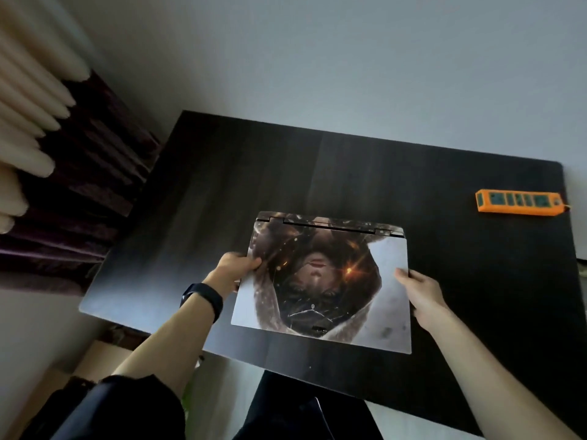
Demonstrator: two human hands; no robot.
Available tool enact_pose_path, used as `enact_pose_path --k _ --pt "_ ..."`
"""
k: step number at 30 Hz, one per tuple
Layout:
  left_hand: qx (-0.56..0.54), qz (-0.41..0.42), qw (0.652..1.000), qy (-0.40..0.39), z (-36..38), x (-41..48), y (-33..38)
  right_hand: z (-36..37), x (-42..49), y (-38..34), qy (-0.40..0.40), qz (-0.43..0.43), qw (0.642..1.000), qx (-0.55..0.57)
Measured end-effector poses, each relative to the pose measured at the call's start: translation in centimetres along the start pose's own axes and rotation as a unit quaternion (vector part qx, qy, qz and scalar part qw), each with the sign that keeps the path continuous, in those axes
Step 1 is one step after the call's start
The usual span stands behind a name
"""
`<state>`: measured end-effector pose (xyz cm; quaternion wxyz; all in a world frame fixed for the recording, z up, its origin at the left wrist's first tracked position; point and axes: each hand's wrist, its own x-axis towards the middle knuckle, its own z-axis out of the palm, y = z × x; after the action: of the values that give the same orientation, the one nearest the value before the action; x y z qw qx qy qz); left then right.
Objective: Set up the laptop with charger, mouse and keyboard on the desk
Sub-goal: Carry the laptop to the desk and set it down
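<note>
- Two bare arms reach forward from the bottom of the view, and the left one wears a dark band at the wrist (202,300).
- Left hand (236,268) is closed on the left edge of the laptop (320,281), thumb on top and fingers tucked under.
- Right hand (419,289) holds the right edge the same way, thumb on top of the lid.
- Laptop lid is shut, and it has a big picture sticker on it. The hinge side points away from the person.
- It sits near the middle of the dark desk (222,185), closer to the front edge. I cannot tell if it lies flat or is lifted a little.
- I think the step now is putting the laptop in its place. To do it well, keep both hands level, set it down softly, and leave bare desk around it for the keyboard and mouse.
- An orange power strip (517,201) lies far off at the right edge, so the charger cord will need to reach that way.
- No charger, mouse or keyboard shows yet.
- I can read no words or brand names. There is a small dark mark low on the lid, but it is too small to read.
</note>
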<state>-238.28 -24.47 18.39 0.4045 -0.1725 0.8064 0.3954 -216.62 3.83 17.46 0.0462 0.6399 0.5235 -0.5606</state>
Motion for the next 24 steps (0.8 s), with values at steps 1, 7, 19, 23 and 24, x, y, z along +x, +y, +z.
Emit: enact_pose_path --k 1,7,19,23,24 --pt "0.001 -0.002 1.0 0.0 -0.1 1.0 0.7 0.6 0.5 -0.6 0.004 0.009 1.0 0.0" --pt "0.006 0.003 1.0 0.006 -0.4 6.9 3.8 4.7 3.4 -2.9 0.022 0.033 0.999 0.014" --pt "0.059 0.019 0.998 0.023 -1.8 13.7 4.1 9.1 5.4 -4.8 0.072 0.057 0.996 -0.018" --pt "0.07 0.031 0.997 0.023 -2.3 14.5 4.1 9.6 5.9 -4.8 0.08 0.07 0.994 -0.015" --pt "0.08 0.035 0.996 0.024 -2.3 14.6 4.1 9.6 6.0 -4.8 0.084 0.064 0.994 -0.015"
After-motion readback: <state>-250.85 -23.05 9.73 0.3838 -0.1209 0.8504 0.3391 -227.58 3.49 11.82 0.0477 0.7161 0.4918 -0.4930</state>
